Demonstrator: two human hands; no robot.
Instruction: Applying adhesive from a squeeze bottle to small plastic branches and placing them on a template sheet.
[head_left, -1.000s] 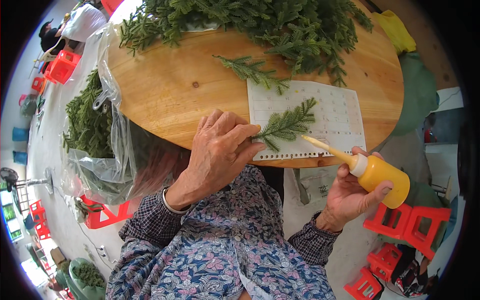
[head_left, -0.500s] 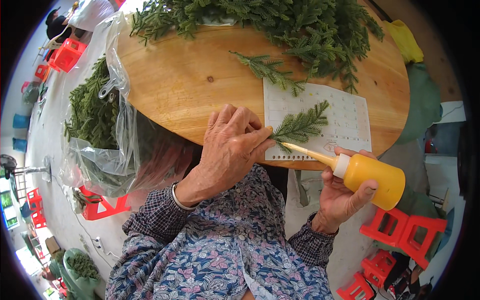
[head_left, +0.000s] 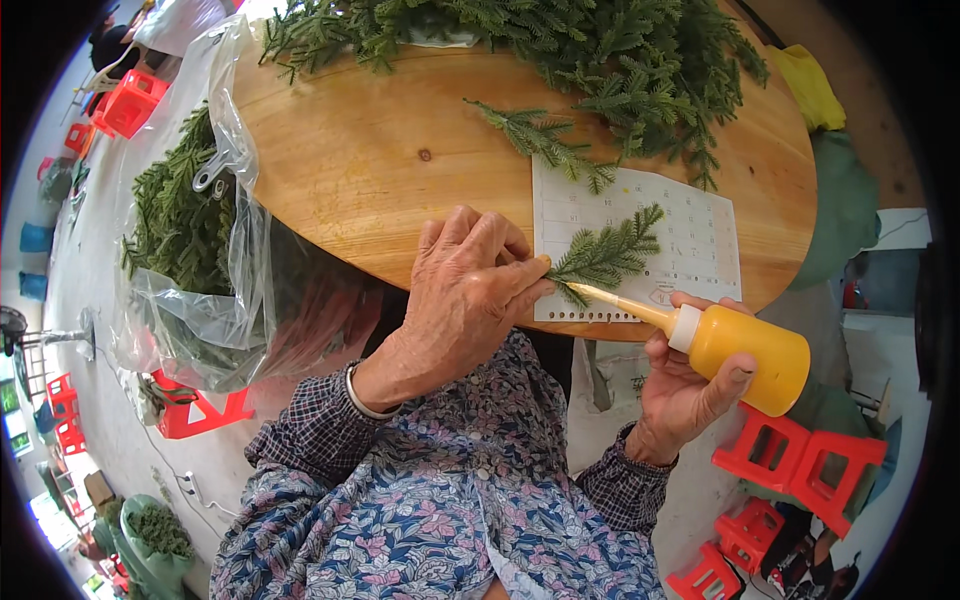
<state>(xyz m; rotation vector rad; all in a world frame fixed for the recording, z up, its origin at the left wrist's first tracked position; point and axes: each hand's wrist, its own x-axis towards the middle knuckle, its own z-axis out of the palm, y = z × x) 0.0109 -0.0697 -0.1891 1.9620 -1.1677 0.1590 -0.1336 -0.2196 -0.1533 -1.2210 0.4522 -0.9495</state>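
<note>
My left hand [head_left: 470,285] pinches the stem end of a small green fir sprig [head_left: 612,248] between thumb and forefinger, near the table's front edge. The sprig's leafy part reaches right over a printed calendar sheet [head_left: 705,235]. In my right hand [head_left: 690,395] lies a yellow squeeze bottle [head_left: 752,358] with a white collar and a long tapered nozzle. It is tilted so that the nozzle tip is at the stem, close to my left fingertips; whether it touches cannot be made out. Another sprig [head_left: 550,145] lies just beyond the sheet.
A large pile of fir branches [head_left: 620,60] covers the far side of the wooden table [head_left: 350,150]. At the left, a clear plastic bag [head_left: 200,310] holds more greenery, with scissors-like handles [head_left: 212,172] at its edge. Red stools [head_left: 800,460] stand on the floor right and left.
The view has shifted slightly. Both hands keep almost the same pose, with the sprig and the bottle held as before.
</note>
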